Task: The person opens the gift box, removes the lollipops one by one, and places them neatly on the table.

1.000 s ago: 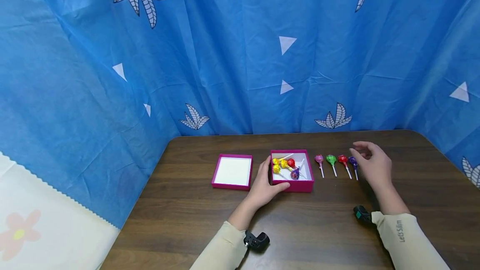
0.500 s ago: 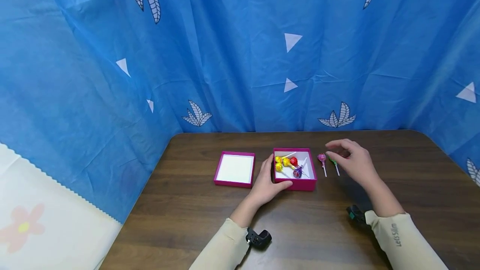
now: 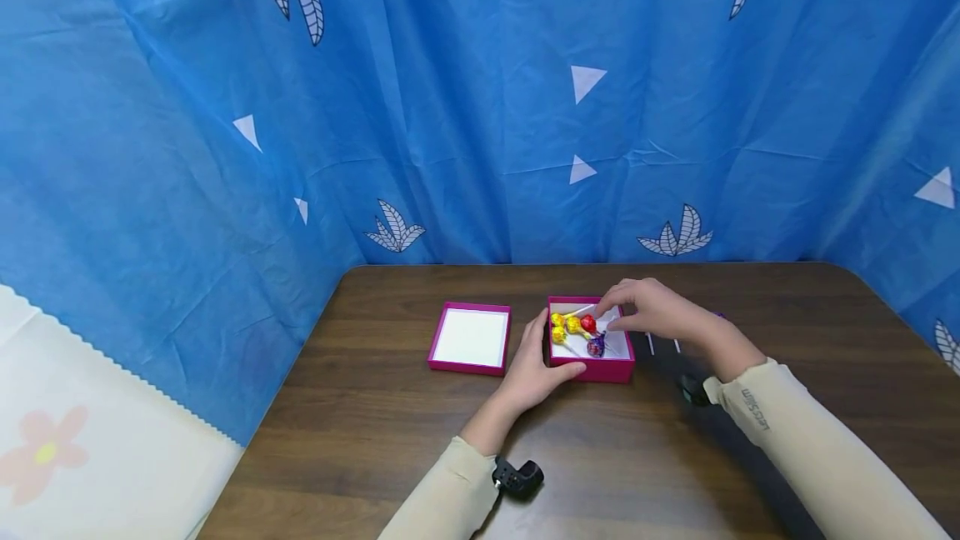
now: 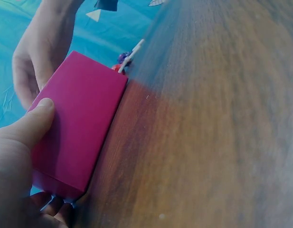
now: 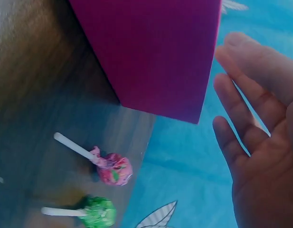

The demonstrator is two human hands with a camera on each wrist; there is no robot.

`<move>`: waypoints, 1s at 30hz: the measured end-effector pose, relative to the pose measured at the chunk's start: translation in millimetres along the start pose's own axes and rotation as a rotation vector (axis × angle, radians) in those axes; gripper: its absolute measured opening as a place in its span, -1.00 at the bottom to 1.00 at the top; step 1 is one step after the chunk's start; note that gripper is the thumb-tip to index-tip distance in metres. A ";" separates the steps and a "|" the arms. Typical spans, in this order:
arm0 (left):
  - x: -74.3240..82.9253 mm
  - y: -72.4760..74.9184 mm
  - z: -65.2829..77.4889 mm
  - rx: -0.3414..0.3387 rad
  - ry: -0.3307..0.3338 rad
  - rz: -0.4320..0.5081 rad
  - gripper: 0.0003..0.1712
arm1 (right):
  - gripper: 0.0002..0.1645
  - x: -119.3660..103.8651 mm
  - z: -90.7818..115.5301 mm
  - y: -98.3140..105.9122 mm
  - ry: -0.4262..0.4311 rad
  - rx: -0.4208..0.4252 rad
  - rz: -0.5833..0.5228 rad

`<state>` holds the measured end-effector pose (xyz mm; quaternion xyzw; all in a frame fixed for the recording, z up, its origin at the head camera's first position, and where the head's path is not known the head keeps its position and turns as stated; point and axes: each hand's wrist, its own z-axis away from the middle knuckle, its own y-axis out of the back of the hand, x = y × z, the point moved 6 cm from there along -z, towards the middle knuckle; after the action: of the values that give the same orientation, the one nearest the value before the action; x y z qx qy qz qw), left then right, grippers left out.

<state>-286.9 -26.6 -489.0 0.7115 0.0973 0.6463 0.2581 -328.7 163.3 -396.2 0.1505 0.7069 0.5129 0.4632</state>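
My left hand (image 3: 527, 375) holds the open magenta box (image 3: 607, 370) at its left side. In the left wrist view the thumb (image 4: 39, 121) presses the front wall and the fingers lie round the side. Several yellow lollipops (image 3: 558, 335), a red lollipop (image 3: 588, 323) and a purple lollipop (image 3: 596, 347) lie inside. My right hand (image 3: 651, 309) hovers over the box's right side, thumb and fingers apart at the rim; no lollipop shows between them. Beneath that arm, a pink lollipop (image 5: 114, 168) and a green lollipop (image 5: 99, 212) lie on the table.
Left of the box lies the magenta lid (image 3: 471, 340), white inside up. Farther right, red and purple lollipops (image 4: 123, 58) lie on the wooden table (image 3: 360, 407), mostly hidden by my right arm in the head view. A blue curtain (image 3: 465, 107) hangs behind the table.
My right hand has moved left, from beside the purple lollipop on the table, past the row, to above the box. My left hand has stayed on the box. The head view has shifted slightly.
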 end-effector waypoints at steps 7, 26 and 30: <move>1.5 0.7 -1.5 0.003 -0.009 -0.002 0.18 | -0.73 -7.1 -16.3 -13.2 0.044 -0.202 0.102; -0.8 1.8 0.9 -0.008 -0.020 0.001 0.17 | -0.71 -14.4 -30.6 -40.1 0.109 -0.304 0.175; 0.1 1.1 -0.5 -0.008 -0.025 -0.004 0.17 | -0.71 -13.4 -32.2 -43.1 0.102 -0.318 0.180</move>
<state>-287.6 -27.3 -488.4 0.7184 0.0928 0.6370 0.2637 -336.4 116.7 -425.3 0.1118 0.6232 0.6646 0.3968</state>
